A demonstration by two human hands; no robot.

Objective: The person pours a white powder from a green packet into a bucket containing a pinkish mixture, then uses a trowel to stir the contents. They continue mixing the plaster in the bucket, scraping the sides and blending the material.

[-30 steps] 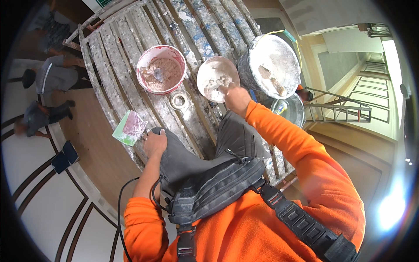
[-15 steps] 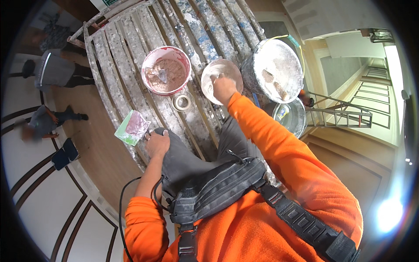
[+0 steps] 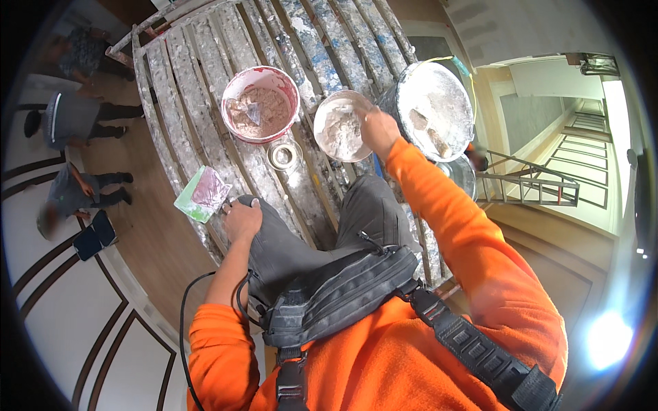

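My left hand (image 3: 244, 219) rests by my left knee, its fingers closed on the corner of a flat green plastic spreader (image 3: 188, 196) coated with pinkish filler. At the right rim of a small round mixing tub (image 3: 320, 140) is my right hand (image 3: 381, 130), fingers curled; whatever it holds is hidden. Whitish, lumpy material (image 3: 343, 131) lies inside that tub. Left of it stands a white bucket with red-stained walls (image 3: 236, 85), holding pinkish mix and a putty knife (image 3: 253, 113). A roll of tape (image 3: 282, 164) lies just below the bucket.
A large bucket of white powder (image 3: 449, 96), with a scoop-like tool inside, stands close to my right hand. Partly behind it is a clear bucket (image 3: 466, 179). Everything sits on a spattered slatted platform (image 3: 185, 89). People stand below left; a ladder (image 3: 528, 185) is at right.
My right hand has come out of the middle of the tub and moved right to its rim. The material inside now shows as a lumpy heap. My left hand stays nearly still.
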